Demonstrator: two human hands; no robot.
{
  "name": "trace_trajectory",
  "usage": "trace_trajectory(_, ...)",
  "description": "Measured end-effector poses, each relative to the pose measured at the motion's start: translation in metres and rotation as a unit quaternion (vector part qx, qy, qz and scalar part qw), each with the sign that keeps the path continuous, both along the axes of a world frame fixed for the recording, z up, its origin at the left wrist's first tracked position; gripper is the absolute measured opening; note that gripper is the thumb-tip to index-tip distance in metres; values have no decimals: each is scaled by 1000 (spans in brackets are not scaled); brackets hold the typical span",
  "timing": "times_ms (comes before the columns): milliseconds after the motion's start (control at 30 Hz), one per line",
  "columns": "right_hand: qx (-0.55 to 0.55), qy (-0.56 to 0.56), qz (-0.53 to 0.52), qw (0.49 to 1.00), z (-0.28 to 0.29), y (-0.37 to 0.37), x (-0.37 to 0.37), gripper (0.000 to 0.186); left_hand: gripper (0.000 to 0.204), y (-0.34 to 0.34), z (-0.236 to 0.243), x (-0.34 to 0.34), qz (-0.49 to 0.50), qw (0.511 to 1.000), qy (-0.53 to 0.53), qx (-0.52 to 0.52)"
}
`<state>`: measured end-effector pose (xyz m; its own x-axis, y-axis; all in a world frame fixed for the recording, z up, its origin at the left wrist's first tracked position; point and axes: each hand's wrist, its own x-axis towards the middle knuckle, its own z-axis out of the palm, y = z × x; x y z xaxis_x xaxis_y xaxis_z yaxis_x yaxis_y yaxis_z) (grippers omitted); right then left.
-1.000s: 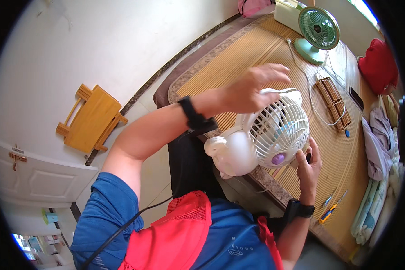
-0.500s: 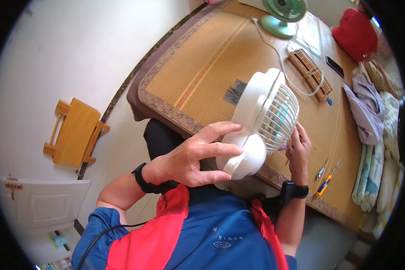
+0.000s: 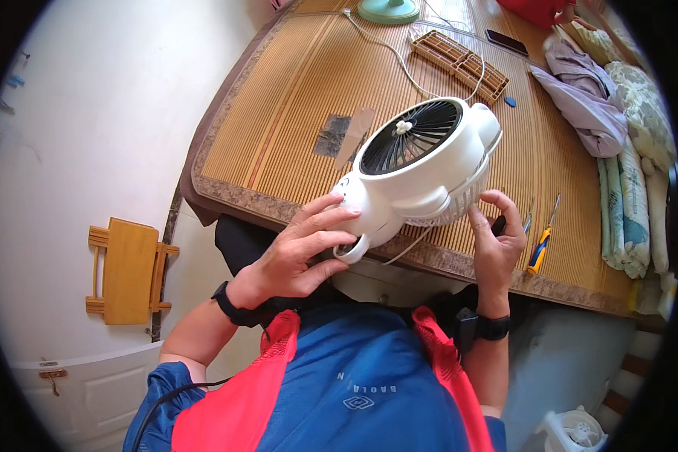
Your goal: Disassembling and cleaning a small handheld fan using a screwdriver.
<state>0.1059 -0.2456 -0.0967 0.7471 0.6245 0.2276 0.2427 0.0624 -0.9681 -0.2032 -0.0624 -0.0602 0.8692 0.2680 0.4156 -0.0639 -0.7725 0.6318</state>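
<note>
A white desk fan [image 3: 429,162] is tilted above the near edge of the table, its black-vaned face upward and its white wire grille [image 3: 448,211] on the underside. My left hand [image 3: 309,245] grips the fan's rounded base, thumb and fingers around its end. Beside the grille my right hand [image 3: 499,241] is curled, thumb and forefinger close to the rim. A small dark piece [image 3: 499,225] shows between those fingers; its kind is unclear. To the right lies a yellow-and-blue screwdriver [image 3: 539,252], with another thin tool [image 3: 528,218] partly behind my hand.
On the mat-covered table [image 3: 279,143] lie a dark grey patch [image 3: 333,135], a brown slatted rack [image 3: 459,64], a white cable [image 3: 388,47], a phone [image 3: 507,42] and a green stand [image 3: 388,10]. Folded bedding [image 3: 625,203] lines the right. A wooden stool [image 3: 130,271] stands left.
The fan has been turned over, so the vaned face shows instead of the grille. Both hands moved with it, and the view has shifted, showing more of the near floor.
</note>
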Motion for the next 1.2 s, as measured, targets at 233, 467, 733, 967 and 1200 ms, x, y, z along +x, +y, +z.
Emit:
trace_trajectory(233,18,-200,-3,980,19,22,-2,46,39,-4,-1,20,50,998,-43,22)
trace_trajectory(467,29,-225,91,970,19,26,-75,42,38,-10,1,35,116,989,-83,47)
trace_trajectory(733,44,-208,49,976,8,34,-88,39,33,-26,-3,55,155,971,-118,137)
trace_trajectory(967,48,-164,45,984,-6,35,-91,26,41,-28,-20,49,167,978,-124,-23)
trace_trajectory(1200,39,-186,48,981,-8,36,-93,24,46,-24,-36,41,153,978,-136,-42)
